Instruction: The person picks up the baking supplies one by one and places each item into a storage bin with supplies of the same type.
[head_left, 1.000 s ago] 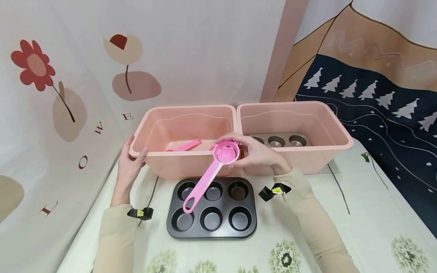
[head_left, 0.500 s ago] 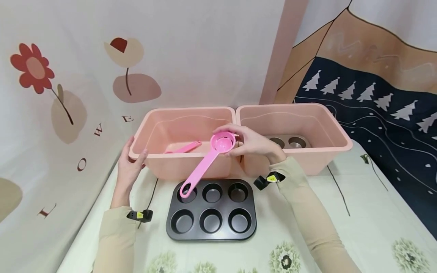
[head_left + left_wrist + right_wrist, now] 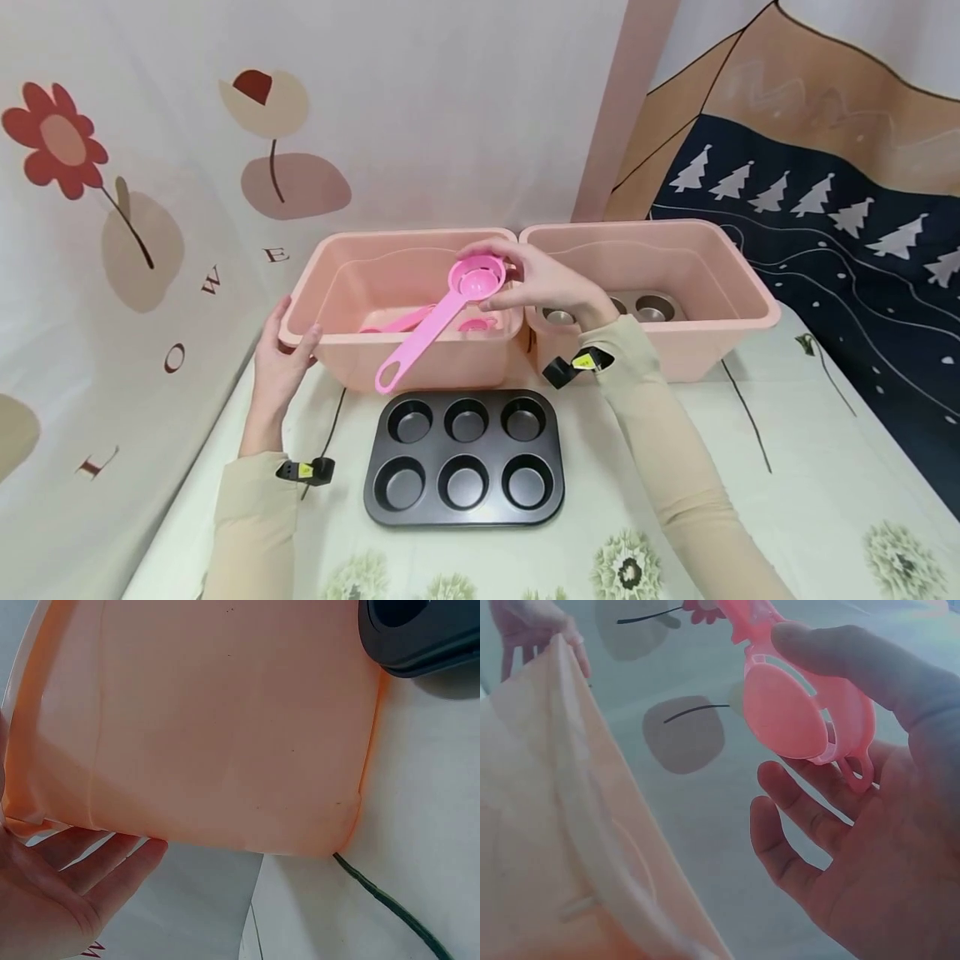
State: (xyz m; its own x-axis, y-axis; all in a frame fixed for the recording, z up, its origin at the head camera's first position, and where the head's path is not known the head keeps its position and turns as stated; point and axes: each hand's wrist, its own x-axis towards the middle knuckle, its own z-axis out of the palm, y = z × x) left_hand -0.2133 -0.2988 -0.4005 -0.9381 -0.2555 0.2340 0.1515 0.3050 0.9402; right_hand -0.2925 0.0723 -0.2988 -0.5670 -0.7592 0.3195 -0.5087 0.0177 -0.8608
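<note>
A pink egg separator (image 3: 477, 279) with a slotted cup and long handle hangs above the front edge of the left pink bin (image 3: 420, 360). My right hand (image 3: 536, 283) pinches it by the cup, and the handle slants down toward the lower left. In the right wrist view the thumb presses on the cup of the egg separator (image 3: 784, 712), with the other fingers beneath. At the bin's left front corner, my left hand (image 3: 279, 358) grips the rim; the left wrist view shows its fingers (image 3: 124, 874) against the bin's side. Pink pieces with a handle (image 3: 408, 318) lie inside.
Right of it, touching, stands a second pink bin (image 3: 690, 350) holding a brownish muffin pan (image 3: 667, 308). A dark muffin pan (image 3: 495, 514) lies on the floral cloth in front of the left bin. A patterned curtain (image 3: 450, 108) hangs behind.
My right hand has lifted the egg separator up and slightly left, away from the dark muffin pan and over the left bin's front rim. The left hand stays at the corner.
</note>
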